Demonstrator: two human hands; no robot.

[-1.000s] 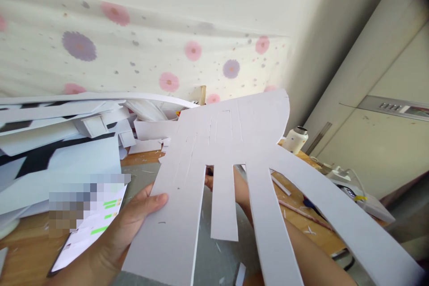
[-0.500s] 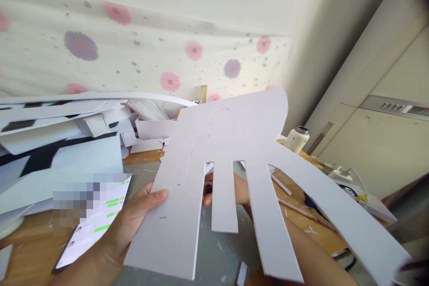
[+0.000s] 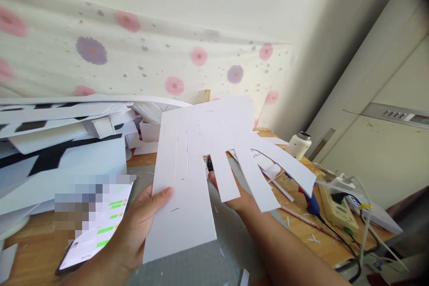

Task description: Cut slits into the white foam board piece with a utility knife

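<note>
A white foam board sheet (image 3: 184,161), cut into long prongs and marked with several thin slits, is held up tilted in front of me. My left hand (image 3: 144,214) is closed on its left edge, thumb on the upper face and fingers behind. Behind the board, my right hand (image 3: 239,199) is partly hidden; its thumb shows through a gap between prongs, against a small black object (image 3: 210,163) that I cannot make out fully. Underneath lies a grey-green cutting mat (image 3: 191,268) with white scraps.
A phone with a lit screen (image 3: 97,228) lies at left, near stacked white and black boards (image 3: 77,156). At right are an open white bottle (image 3: 299,145), a blue glue gun (image 3: 312,205), a power strip (image 3: 338,208) and loose cables. Board offcuts litter the wooden table (image 3: 298,232).
The board has swung away from me and shifted left, so its prongs look shorter. My right forearm shows more, and the glue gun and power strip have come into fuller view.
</note>
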